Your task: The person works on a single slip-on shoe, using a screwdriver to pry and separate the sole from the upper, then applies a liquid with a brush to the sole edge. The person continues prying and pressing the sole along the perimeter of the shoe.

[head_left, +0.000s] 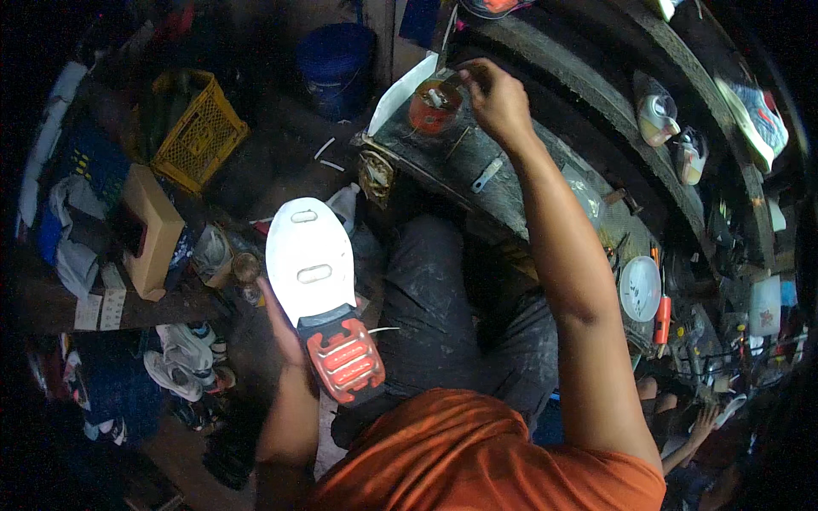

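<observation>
My left hand [287,328] is closed around a shoe [311,255] held bottom up over my lap. The front of its sole is white with two oval recesses; the heel part is red and black, and a thin pale thread or strip sticks out beside it. Over the far end of the workbench [503,200], my right hand [494,98] has its fingers bent together beside a red tin [435,106]. What they pinch, if anything, is too small to make out. The tin is open, with whitish material inside. A white curved sheet [400,95] stands left of it.
A flat metal tool [487,173] lies on the bench, with a white bowl [639,288] and red-handled screwdriver [662,319] farther right. Shelves hold shoes [754,123]. At left are a yellow crate [200,136], cardboard box [153,230], blue bucket [335,68] and more shoes. Another person's hand [705,419] shows lower right.
</observation>
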Motion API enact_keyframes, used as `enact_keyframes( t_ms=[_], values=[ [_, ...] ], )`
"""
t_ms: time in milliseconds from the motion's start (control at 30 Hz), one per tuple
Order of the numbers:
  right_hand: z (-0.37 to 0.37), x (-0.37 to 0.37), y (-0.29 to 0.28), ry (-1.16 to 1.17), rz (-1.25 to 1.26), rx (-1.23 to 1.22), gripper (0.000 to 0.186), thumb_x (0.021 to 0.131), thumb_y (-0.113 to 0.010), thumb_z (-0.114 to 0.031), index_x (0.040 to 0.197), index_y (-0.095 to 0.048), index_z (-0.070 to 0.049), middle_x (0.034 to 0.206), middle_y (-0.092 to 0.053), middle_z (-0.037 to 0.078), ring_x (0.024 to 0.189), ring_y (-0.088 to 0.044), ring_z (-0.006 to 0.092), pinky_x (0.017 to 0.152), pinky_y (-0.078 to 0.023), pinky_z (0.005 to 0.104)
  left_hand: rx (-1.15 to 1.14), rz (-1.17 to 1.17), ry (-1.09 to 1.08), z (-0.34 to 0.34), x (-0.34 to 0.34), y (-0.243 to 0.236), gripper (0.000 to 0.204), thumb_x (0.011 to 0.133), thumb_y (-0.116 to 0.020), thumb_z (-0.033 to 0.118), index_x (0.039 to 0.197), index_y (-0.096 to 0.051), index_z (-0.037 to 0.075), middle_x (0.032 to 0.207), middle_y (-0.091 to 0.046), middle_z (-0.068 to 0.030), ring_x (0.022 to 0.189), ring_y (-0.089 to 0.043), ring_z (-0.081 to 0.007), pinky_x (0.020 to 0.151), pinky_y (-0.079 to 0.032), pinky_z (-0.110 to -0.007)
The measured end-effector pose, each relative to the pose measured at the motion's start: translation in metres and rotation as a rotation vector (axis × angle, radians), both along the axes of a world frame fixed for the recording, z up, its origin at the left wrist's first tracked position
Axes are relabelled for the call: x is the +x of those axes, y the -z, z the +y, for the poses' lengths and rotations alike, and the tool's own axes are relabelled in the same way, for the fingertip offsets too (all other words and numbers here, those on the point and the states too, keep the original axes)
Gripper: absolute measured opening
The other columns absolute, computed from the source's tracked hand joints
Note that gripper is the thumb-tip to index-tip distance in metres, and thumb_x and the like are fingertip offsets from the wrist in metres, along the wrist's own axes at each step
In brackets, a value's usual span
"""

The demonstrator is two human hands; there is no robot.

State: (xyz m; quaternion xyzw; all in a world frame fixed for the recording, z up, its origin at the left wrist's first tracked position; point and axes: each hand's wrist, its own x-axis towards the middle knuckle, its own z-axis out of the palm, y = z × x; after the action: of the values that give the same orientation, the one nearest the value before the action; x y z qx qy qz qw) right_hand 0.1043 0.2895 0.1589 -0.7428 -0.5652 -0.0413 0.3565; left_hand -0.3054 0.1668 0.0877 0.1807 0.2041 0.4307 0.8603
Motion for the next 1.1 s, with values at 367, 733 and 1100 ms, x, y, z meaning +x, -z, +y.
enact_keyframes(
  t_ms=[367, 733, 1100],
  values=[
    [-0.018, -0.009, 0.003, 0.014, -0.007, -0.017, 0.023, 0.105, -0.069, -0.024, 0.125, -0.074, -0.013, 0.109, -0.079, 0.018, 0.104, -0.078, 0.0279, 0.088, -0.058, 0.0382, 0.039, 0.529, 0.064, 0.01, 0.02, -0.028, 0.079, 0.111, -0.033, 0.065, 0.151, -0.05, -0.001, 0.133, -0.069, -0.017, 0.114, -0.073, -0.0233, 0.095, -0.061, -0.036],
    [-0.014, 0.015, 0.009, -0.009, 0.248, 0.008, 0.031, 0.105, -0.07, -0.025, 0.123, -0.076, 0.0, 0.113, -0.079, 0.01, 0.101, -0.072, 0.0163, 0.093, -0.055, 0.0313, 0.244, 0.726, 0.052, 0.011, -0.005, -0.009, 0.078, 0.11, -0.038, 0.066, 0.146, -0.058, 0.0, 0.131, -0.071, -0.0158, 0.112, -0.073, -0.0221, 0.096, -0.06, -0.037],
    [-0.174, -0.085, -0.05, -0.388, 1.253, 0.187, 0.033, 0.106, -0.065, -0.021, 0.126, -0.065, 0.006, 0.101, -0.074, 0.017, 0.086, -0.073, 0.0241, 0.081, -0.06, 0.0372, 0.173, 0.568, 0.219, -0.006, 0.008, -0.044, 0.071, 0.113, -0.038, 0.057, 0.149, -0.055, -0.002, 0.137, -0.068, -0.0161, 0.119, -0.071, -0.0204, 0.103, -0.057, -0.034]
  ],
)
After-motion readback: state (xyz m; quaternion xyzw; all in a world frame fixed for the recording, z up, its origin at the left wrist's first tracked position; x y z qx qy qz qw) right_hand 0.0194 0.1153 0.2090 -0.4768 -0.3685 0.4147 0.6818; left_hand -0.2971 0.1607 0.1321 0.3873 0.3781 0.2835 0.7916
